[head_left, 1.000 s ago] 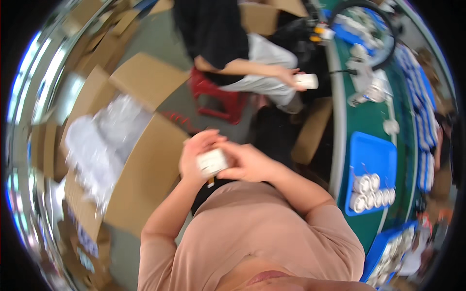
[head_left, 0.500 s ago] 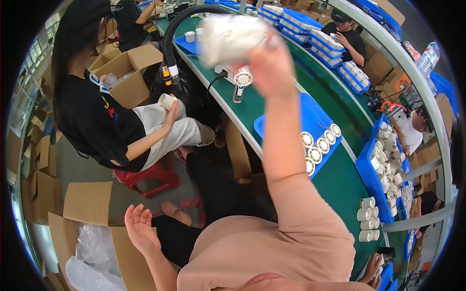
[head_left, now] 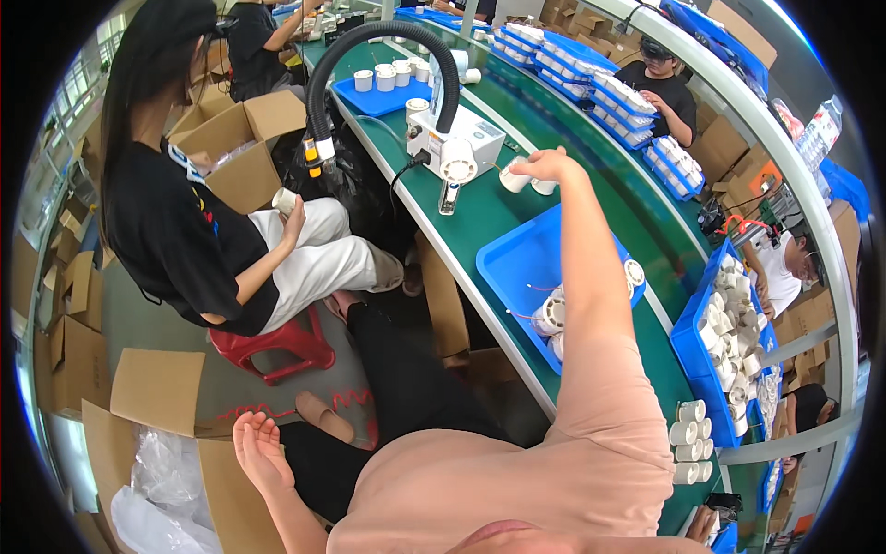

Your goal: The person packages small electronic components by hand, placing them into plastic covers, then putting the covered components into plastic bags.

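My right hand [head_left: 546,166] reaches across the green bench, its fingers against a white cylindrical part [head_left: 514,177] with a thin wire, which leans slightly. A second white cylinder [head_left: 543,186] stands right beside it, partly under the hand. Below my forearm lies a blue tray [head_left: 517,254] with several white cylinders with vented round ends [head_left: 551,316]; my arm hides part of them. My left hand [head_left: 261,452] hangs in the air near an opened carton, with nothing in it and fingers loosely extended.
A white box-shaped machine [head_left: 471,138] with a black flexible hose [head_left: 318,88] stands beyond the tray. A blue tray of white cups [head_left: 378,100] lies farther off. At right is a heaped blue bin [head_left: 688,323]. A seated co-worker [head_left: 203,231] is at left; a carton [head_left: 221,480] stands near my left hand.
My right hand has come down and right from above the machine, bringing the blurred white load to the bench beside it. My left hand stays nearly in place. The co-worker's held cup has shifted slightly.
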### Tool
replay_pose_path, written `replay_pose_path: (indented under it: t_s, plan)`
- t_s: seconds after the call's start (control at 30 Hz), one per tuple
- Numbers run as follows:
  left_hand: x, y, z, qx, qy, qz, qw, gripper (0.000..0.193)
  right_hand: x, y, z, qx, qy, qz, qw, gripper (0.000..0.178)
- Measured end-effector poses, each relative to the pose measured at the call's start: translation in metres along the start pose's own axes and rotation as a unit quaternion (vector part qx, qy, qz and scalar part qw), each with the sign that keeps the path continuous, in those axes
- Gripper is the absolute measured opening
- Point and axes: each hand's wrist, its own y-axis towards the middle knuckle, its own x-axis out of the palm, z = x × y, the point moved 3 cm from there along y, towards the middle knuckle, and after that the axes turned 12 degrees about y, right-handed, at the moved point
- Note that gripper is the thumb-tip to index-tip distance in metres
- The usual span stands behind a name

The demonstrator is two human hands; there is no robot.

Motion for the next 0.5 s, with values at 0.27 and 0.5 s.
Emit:
replay_pose_path:
  t_s: [0.27,0.5]
  plan:
    - [0.009,-0.002,0.002,0.003,0.045,0.008,0.999,0.018,-0.011,0.013,0.03,0.101,0.114,-0.085,0.985,0.072]
    - [0.011,0.008,-0.002,-0.001,0.058,0.001,0.998,0.019,-0.082,0.015,0.154,0.17,0.095,0.057,0.979,0.076]
